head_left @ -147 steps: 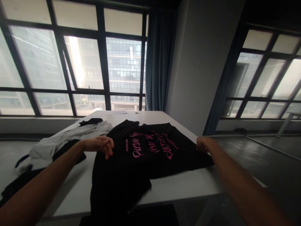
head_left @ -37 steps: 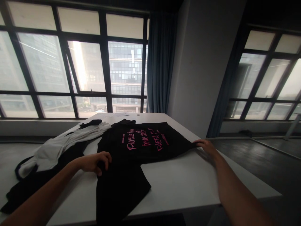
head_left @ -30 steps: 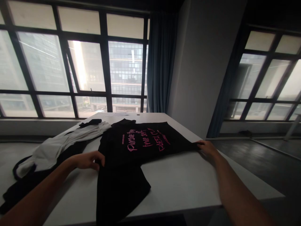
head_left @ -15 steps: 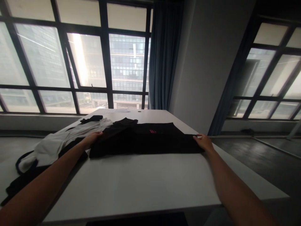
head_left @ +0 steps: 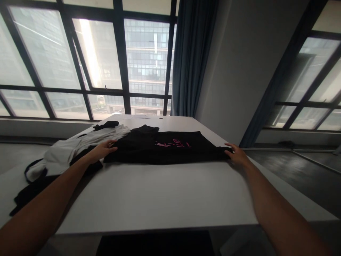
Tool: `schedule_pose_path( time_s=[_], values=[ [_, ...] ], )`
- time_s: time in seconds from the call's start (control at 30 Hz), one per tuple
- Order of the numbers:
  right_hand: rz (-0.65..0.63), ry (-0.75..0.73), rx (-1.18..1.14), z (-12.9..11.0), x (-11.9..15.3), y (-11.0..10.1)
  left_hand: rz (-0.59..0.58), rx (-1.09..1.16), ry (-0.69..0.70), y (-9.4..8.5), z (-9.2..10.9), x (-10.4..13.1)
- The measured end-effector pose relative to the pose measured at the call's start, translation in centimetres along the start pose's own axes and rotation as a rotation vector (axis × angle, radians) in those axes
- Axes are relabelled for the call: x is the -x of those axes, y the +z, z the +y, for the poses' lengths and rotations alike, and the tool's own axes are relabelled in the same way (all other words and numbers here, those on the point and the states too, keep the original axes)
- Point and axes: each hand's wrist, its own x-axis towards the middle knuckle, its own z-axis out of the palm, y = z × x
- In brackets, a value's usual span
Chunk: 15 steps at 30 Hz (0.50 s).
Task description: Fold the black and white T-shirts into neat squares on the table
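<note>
The left hand (head_left: 102,150) and right hand (head_left: 230,149), fingers parted, touch opposite ends of the black shirt (head_left: 165,151); white cloth (head_left: 62,153) lies beside the left.

You've got the shirt (head_left: 170,156) on the table (head_left: 160,199), clothes pile (head_left: 62,153) left of it, window (head_left: 146,57) beyond far edge.

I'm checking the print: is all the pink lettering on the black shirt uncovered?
No, only pieces of the lettering show beyond the folded-over part of the shirt.
</note>
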Motion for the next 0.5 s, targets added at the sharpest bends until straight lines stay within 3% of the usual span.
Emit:
schedule_pose_path(
  time_s=[0.17, 0.33, 0.5],
  values=[
    [0.016, -0.035, 0.213, 0.1, -0.4, 0.4, -0.127, -0.183, -0.100, -1.1, 0.2, 1.2],
    [-0.059, 0.073, 0.350, 0.9, -0.9, 0.0, -0.303, -0.336, -0.239, -1.0, 1.6, 2.5],
    [-0.071, 0.072, 0.326, 2.1, -1.1, 0.3, -0.287, -0.348, -0.182, -0.5, 2.0, 2.6]
  ],
)
